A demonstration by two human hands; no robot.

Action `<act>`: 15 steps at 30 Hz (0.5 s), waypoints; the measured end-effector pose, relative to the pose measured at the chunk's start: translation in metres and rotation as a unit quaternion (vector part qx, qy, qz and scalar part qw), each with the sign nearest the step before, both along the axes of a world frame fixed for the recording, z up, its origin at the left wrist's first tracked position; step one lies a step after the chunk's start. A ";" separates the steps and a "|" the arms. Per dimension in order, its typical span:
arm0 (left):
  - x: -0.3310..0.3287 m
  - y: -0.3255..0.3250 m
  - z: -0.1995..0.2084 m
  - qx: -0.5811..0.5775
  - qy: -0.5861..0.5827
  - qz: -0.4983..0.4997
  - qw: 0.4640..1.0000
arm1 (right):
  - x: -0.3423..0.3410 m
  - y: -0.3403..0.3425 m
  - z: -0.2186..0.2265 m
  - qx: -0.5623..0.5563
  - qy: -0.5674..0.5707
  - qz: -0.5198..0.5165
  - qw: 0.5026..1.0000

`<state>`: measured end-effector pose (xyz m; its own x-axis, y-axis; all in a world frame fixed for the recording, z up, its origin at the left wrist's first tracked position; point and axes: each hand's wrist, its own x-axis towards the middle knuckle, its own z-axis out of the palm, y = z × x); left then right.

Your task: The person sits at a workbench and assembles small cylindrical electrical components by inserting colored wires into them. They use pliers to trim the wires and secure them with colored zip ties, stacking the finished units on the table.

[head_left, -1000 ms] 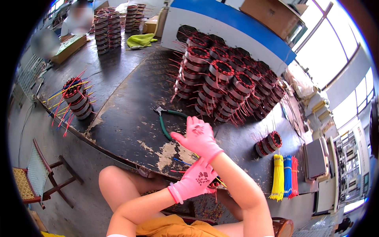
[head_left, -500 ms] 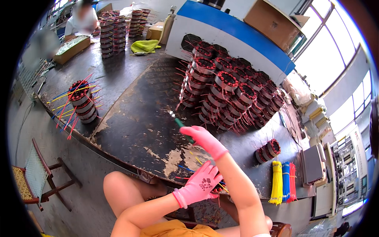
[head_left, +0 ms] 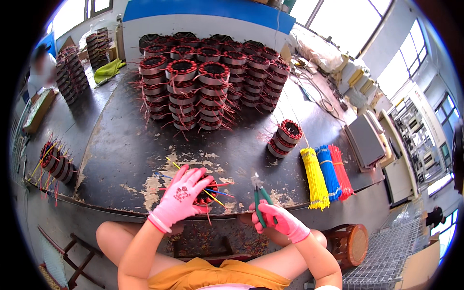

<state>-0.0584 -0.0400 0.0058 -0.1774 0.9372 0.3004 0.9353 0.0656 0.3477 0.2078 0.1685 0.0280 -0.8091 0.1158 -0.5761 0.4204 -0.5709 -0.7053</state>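
At the table's near edge, my left hand point(head_left: 181, 195), in a pink glove, lies over a motor stator point(head_left: 207, 196) and holds it. Its fingers stretch across the top and hide much of the ring. Red, blue and yellow wires point(head_left: 220, 194) stick out around it. To the right, my right hand point(head_left: 280, 220), also gloved in pink, is closed around green-handled pliers point(head_left: 260, 200). Their handles are spread and the metal jaws point up and away, apart from the stator. Whether the jaws are parted is too small to tell.
Stacked stators point(head_left: 183, 87) fill the back of the worn dark table point(head_left: 113, 150). A short stator stack point(head_left: 285, 137) stands right, near yellow point(head_left: 314, 179), blue point(head_left: 328, 171) and red wire bundles point(head_left: 341, 171). Another wired stack point(head_left: 57, 162) is at left. A wooden stool point(head_left: 356, 244) stands lower right.
My right hand has drawn the pliers back from over the table to the near edge, right of the stator. The view has turned right; my left hand stays on the stator.
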 end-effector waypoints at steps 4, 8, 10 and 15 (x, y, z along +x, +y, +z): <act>-0.013 0.009 0.005 -0.011 -0.018 -0.026 0.999 | 0.003 -0.011 -0.013 -0.003 0.007 0.074 0.997; -0.012 0.012 0.010 -0.014 -0.030 -0.035 0.999 | -0.008 -0.010 -0.020 0.014 0.003 0.123 0.992; -0.011 0.012 0.011 -0.024 -0.026 -0.025 0.999 | -0.014 -0.013 -0.016 0.014 0.000 0.121 0.992; -0.011 0.013 0.010 -0.019 -0.028 -0.023 0.999 | -0.023 -0.016 -0.014 0.047 -0.014 0.134 0.990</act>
